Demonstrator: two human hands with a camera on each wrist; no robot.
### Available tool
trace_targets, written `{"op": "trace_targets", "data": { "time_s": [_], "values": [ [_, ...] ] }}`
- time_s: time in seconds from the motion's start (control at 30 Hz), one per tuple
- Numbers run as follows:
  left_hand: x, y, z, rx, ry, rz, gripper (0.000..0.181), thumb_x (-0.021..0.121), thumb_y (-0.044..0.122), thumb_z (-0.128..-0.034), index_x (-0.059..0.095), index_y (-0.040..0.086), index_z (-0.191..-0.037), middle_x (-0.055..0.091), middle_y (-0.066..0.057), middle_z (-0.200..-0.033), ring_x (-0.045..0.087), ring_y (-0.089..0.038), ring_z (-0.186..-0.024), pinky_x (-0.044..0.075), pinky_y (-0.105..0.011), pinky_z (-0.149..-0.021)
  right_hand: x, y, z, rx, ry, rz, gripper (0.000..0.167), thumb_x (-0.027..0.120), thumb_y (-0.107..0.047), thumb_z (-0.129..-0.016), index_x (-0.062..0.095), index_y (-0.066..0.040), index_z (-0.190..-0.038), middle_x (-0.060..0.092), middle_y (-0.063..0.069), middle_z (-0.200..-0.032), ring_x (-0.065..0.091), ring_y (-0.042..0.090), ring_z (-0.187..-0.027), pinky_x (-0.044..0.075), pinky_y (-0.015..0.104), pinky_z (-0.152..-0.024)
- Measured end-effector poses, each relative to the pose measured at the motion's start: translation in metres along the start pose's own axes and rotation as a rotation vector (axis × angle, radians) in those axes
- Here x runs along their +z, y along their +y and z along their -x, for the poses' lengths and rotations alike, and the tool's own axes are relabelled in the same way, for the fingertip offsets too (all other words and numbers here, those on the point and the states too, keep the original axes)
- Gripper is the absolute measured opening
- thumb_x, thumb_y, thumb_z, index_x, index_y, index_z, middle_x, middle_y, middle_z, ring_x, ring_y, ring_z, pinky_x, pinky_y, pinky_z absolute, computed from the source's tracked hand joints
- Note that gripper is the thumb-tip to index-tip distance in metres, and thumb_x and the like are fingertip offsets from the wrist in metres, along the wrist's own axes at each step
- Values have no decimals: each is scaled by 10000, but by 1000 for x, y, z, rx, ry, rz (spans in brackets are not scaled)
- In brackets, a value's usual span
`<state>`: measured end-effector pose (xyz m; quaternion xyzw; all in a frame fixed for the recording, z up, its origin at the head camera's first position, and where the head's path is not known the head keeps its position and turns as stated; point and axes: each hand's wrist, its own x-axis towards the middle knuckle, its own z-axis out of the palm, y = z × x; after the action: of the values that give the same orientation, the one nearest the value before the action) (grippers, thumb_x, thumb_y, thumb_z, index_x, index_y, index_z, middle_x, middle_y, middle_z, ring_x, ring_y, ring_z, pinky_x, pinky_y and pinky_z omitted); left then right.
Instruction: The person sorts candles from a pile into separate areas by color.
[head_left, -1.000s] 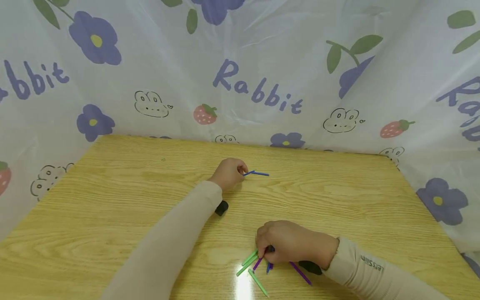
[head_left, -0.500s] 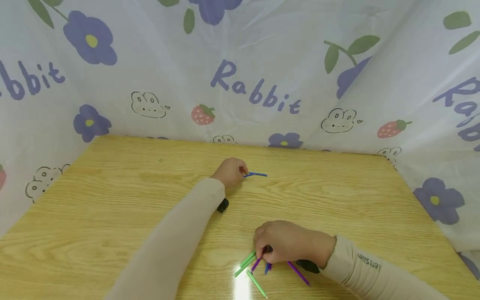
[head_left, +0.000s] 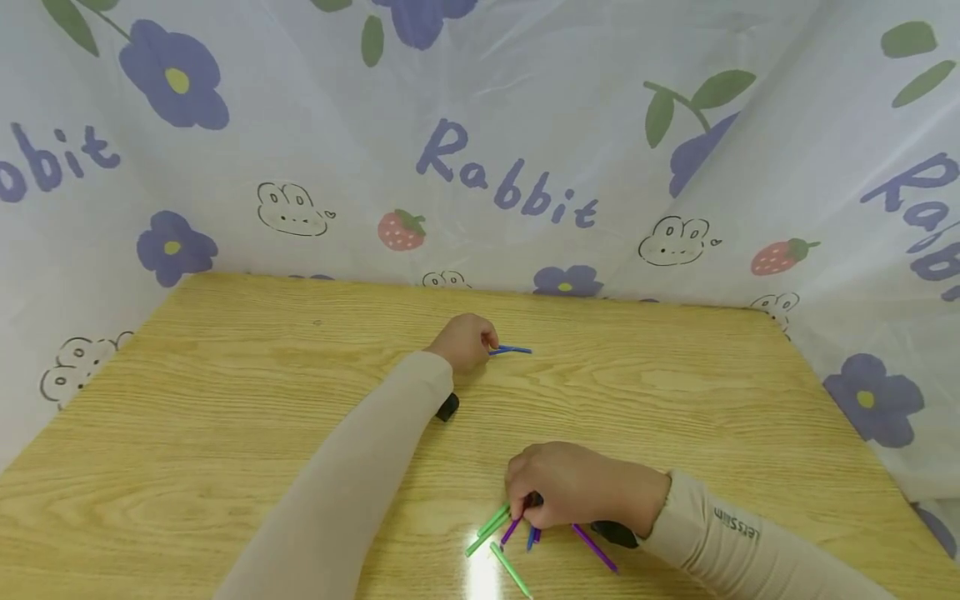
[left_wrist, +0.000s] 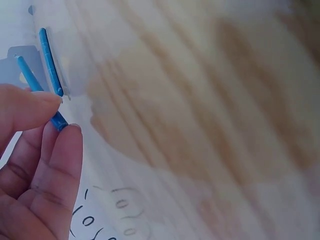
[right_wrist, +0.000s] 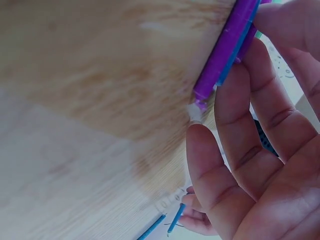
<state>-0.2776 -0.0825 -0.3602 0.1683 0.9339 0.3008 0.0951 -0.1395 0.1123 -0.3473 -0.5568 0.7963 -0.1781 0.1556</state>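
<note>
Far out over the table, my left hand (head_left: 463,342) pinches a thin blue stick (left_wrist: 29,75) between thumb and fingers. A second blue stick (left_wrist: 50,60) lies right beside it. Nearer the front, my right hand (head_left: 558,483) bends over a small group of sticks. In the right wrist view its thumb and fingers pinch a purple stick (right_wrist: 220,55) with a narrow pale tip, together with a blue stick (right_wrist: 239,42). Another purple stick (right_wrist: 245,50) shows partly behind these. From above, the hand hides the upper ends of these sticks.
Several green sticks (head_left: 510,570) lie just left of and in front of the right hand. One purple stick (head_left: 596,550) slants out below the right wrist. Black wrist devices (head_left: 447,407) sit under both wrists. A printed curtain (head_left: 510,100) encloses the wooden table (head_left: 675,375).
My left hand has moved slightly right, and its blue stick now lies lower and closer along the other one. The right hand holds nearly still. The head view has turned a little right.
</note>
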Motion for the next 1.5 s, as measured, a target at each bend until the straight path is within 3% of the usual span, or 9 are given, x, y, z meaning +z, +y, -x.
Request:
{"op": "trace_targets", "data": {
  "time_s": [0.37, 0.63, 1.5],
  "values": [
    [4, 7, -2, 23, 0, -52, 218, 566, -104, -832, 710, 51, -880, 669, -86, -997, 584, -218, -914, 489, -337, -822, 0, 0, 1, 8, -8, 12, 146, 694, -24, -787, 730, -165, -802, 639, -130, -851, 535, -30, -814, 437, 116, -774],
    [2, 13, -1, -39, -20, -38, 255, 524, -110, -850, 707, 60, -901, 659, -88, -1068, 585, -240, -1015, 484, -366, -874, 0, 0, 1, 11, -18, 32, 140, 698, -29, -781, 731, -163, -802, 638, -128, -849, 537, -28, -805, 439, 120, -776],
    [9, 17, -6, -57, -59, -98, 305, 505, -141, -866, 720, 67, -928, 664, -83, -1089, 592, -239, -1043, 492, -359, -861, 3, -1, 5, -3, -19, 45, 140, 697, -27, -778, 726, -162, -799, 631, -124, -848, 527, -21, -801, 433, 112, -757]
  ]
}}
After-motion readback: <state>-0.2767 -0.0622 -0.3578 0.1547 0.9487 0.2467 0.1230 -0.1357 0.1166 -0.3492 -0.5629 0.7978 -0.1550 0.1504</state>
